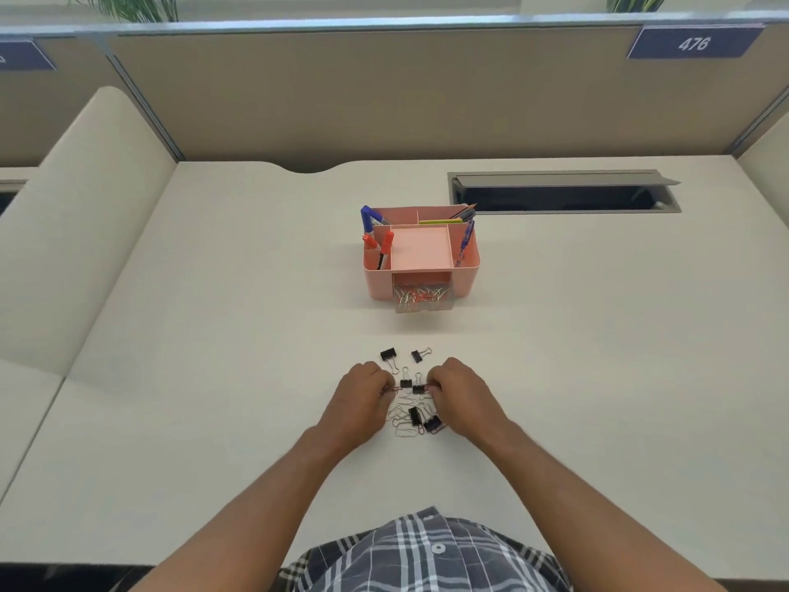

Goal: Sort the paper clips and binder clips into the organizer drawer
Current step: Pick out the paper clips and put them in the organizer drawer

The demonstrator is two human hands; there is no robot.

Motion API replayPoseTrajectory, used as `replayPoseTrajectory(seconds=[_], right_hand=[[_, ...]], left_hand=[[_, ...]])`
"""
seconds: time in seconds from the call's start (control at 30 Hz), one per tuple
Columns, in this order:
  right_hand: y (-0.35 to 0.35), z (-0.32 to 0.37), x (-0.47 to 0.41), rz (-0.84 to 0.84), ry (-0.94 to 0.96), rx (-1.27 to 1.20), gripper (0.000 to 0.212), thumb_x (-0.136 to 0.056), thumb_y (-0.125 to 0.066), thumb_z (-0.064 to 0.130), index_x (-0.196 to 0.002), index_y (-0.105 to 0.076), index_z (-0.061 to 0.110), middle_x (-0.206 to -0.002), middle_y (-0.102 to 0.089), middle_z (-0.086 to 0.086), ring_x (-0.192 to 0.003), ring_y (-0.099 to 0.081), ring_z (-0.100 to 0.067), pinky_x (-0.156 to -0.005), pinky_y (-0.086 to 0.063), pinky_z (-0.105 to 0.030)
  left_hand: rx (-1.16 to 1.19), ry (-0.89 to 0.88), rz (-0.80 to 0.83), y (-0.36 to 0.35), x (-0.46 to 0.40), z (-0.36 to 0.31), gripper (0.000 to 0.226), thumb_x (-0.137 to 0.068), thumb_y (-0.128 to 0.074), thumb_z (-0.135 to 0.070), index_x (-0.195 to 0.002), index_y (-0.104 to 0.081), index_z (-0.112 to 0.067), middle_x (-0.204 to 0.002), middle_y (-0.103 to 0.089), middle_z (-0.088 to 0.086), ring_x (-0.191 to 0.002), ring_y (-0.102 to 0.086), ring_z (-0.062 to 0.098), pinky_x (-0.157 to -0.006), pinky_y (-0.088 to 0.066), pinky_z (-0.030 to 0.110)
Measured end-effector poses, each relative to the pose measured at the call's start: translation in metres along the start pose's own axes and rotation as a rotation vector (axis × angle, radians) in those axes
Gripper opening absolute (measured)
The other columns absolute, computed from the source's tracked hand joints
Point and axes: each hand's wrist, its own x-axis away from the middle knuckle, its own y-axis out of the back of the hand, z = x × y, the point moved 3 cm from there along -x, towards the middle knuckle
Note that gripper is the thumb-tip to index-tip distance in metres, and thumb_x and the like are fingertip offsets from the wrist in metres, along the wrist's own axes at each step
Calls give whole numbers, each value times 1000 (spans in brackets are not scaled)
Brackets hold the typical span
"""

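Pinching paper clips (pixel 403 414), both hands, drawer (pixel 422 299) open toward person

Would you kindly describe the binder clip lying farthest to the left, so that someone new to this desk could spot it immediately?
Start at the pink organizer in the middle of the desk and come toward the person, to the loose clips ahead of the two hands. The leftmost binder clip lies just beyond the left hand. Unlike the clips between the hands, it sits apart from the pile, and its wire handles point back toward the person.
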Motion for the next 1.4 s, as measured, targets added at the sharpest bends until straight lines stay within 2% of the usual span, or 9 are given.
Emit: replayPoseTrajectory(seconds=[0.13, 0.33, 0.5, 0.6, 0.77, 0.93, 1.2, 1.33, 1.4], right_hand=[[4, -4, -3, 7, -40, -25, 15, -94, -50, 18, -92, -65, 15, -95, -57, -3, -86, -56, -23, -74, -46, -35], [10, -11, -7, 23, -76, -19, 21, -94, -46, 18, -93, -67, 15, -93, -59, -4, -87, -58, -25, -76, -48, -38], [8, -9, -6, 18, -56, 35, 18, -93, -55, 33, -100, -66, 20, -100, -57, 1, -92, -56, -21, -75, -49, -35], [5, -4, -6, 8, -46, 69, 18, -93, -54, 30, -101, -65, 18, -103, -57, -1, -97, -54, -22, -76, -49, -36], [9, -1, -11, 31, -79, 10, 11, -91, -55, 25, -91, -64, 18, -100, -58, -1, -94, -54, -21, -75, -48, -34], [10, -4, -13, 51, -79, -6, 13, -91, -56, 24, -82, -64, 18, -91, -59, 2, -87, -56, -19, -72, -49, -35], [19, -13, -13, 37, -187, -385, 10, -85, -67, 27, -75, -67, 26, -76, -68, 11, -72, -62, -6, -61, -45, -20], [28, -12, -13, 8, -206, -544, 9, -84, -73, 29, -76, -70, 25, -70, -69, 9, -58, -57, 4, -56, -41, -11], [32, -13, -14, -19, -239, -616, 7, -83, -75, 27, -78, -72, 23, -71, -70, 9, -60, -57, 3, -60, -42, -14]], left_hand=[[-13, 7, -5, 1, -9, -8, 9, -91, -56, -16, -86, -63, -18, -90, -62, -3, -88, -52, 18, -79, -44, 31], [3, 41, 5, -1, -15, -11, 14, -95, -54, -14, -96, -68, -17, -97, -68, 0, -93, -58, 21, -81, -47, 34], [50, 89, -24, 0, -15, -10, 17, -95, -55, -10, -102, -70, -13, -101, -71, 2, -97, -62, 23, -86, -48, 36], [62, 100, -59, 3, -14, -11, 17, -93, -57, -9, -102, -71, -14, -100, -73, 1, -95, -65, 23, -88, -49, 38], [212, 178, -91, 3, -12, -7, 18, -93, -58, -12, -101, -71, -19, -99, -71, -5, -91, -64, 14, -80, -49, 26], [279, 201, -79, 2, -13, -4, 16, -92, -59, -14, -96, -71, -22, -92, -71, -9, -86, -63, 10, -81, -53, 33], [364, 197, -141, 5, -11, -6, 34, -92, -60, -16, -73, -57, -44, -89, -62, -13, -87, -59, 5, -79, -49, 29], [407, 234, -183, 5, -16, -4, 15, -90, -64, -15, -83, -68, -28, -88, -64, -14, -86, -58, 0, -76, -44, 21], [436, 246, -199, 8, -21, -4, 12, -90, -65, -13, -86, -70, -23, -89, -67, -12, -87, -61, 1, -78, -45, 20]])
